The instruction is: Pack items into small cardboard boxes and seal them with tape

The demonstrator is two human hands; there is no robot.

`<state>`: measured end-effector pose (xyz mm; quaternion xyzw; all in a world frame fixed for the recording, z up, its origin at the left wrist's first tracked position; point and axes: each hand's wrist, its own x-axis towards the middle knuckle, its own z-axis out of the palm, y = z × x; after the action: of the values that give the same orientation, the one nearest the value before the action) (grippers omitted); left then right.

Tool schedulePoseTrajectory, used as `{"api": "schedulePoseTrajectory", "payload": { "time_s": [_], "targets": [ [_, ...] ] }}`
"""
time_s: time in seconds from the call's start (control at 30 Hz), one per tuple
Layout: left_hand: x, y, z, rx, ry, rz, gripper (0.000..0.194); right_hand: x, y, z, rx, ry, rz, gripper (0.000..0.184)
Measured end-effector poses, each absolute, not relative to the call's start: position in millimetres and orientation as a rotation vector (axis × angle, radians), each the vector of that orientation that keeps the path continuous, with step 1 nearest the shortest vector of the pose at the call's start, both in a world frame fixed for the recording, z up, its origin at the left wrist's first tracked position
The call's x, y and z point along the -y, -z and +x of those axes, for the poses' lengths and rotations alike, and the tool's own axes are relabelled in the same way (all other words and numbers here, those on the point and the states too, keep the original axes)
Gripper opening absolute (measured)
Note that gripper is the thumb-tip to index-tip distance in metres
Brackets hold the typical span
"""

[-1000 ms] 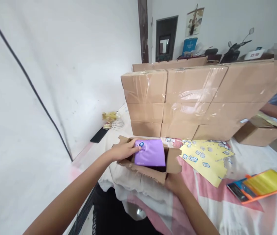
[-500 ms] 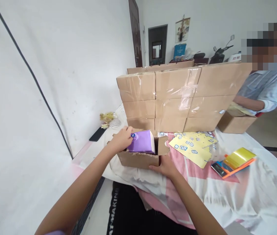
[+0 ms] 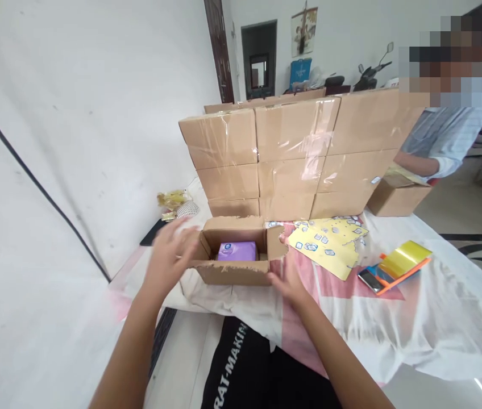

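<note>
In front of me an open cardboard box [image 3: 233,276] stands on the cloth-covered table, its flaps spread. A purple plastic-wrapped pack [image 3: 238,251] with a small dark blue logo lies low inside it. My left hand [image 3: 171,253], slightly blurred, hovers at the box's left flap with fingers spread and nothing in them. At the box's right end, my right hand [image 3: 290,279] has its fingers apart, the thumb beside the front right corner; part of the fingers is hidden behind the flap.
Taped cardboard boxes [image 3: 290,165] form a wall behind the open box. To the right lie yellow patterned sheets [image 3: 330,244] and a tape dispenser [image 3: 394,267]. A dark flat object [image 3: 152,233] lies near the left wall. Across the table, a person [image 3: 445,136] stands at another box [image 3: 399,196].
My left hand has let go of the purple pack and moved left. The pack now sits deeper in the box. My right hand stays by the right end, and the view has shifted.
</note>
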<state>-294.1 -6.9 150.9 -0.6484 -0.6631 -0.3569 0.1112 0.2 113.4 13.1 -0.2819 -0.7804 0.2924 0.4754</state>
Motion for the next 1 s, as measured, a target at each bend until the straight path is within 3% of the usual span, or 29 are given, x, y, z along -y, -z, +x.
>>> {"api": "schedulePoseTrajectory", "payload": {
  "time_s": [0.07, 0.17, 0.23, 0.33, 0.5, 0.57, 0.77, 0.9, 1.0],
  "targets": [
    [30.0, -117.8, -310.2, 2.032, 1.398, -1.506, 0.058, -112.5, -23.0, 4.5, 1.805, -0.687, -0.634, 0.074],
    [40.1, -70.4, -303.6, 2.203, 1.625, -1.780, 0.096, -111.7, -47.2, 4.2, 1.882, -0.718, -0.584, 0.051],
    [32.0, -55.0, -286.8, 2.165, 1.760, -1.861, 0.109, -113.7, -63.2, 0.6, 1.985, -0.725, -0.574, 0.044],
    [12.6, -58.2, -265.3, 2.157, 1.962, -1.646, 0.099, -124.1, -77.0, -6.9, 1.964, -0.749, -0.643, 0.041],
    [-8.0, -76.0, -255.8, 2.280, 1.992, -1.048, 0.079, -146.0, -82.1, -26.2, 1.643, -1.138, -0.859, 0.069],
    [-10.6, -80.5, -254.6, 2.262, 1.975, -1.028, 0.075, -145.4, -85.2, -34.0, 1.686, -1.141, -0.791, 0.070],
    [-10.6, -104.8, -226.4, 1.973, 1.583, -1.351, 0.044, -123.6, -95.0, -37.9, 2.103, -0.688, -0.629, 0.037],
    [-18.8, -113.8, -191.7, 2.014, 1.098, -1.957, 0.040, -108.2, -90.1, -12.7, 2.115, -0.530, -0.657, 0.041],
    [-26.4, -110.3, -178.3, 2.080, 0.886, -2.113, 0.041, -89.0, -73.1, 37.9, 1.867, -0.210, -0.786, 0.041]
  ]
}}
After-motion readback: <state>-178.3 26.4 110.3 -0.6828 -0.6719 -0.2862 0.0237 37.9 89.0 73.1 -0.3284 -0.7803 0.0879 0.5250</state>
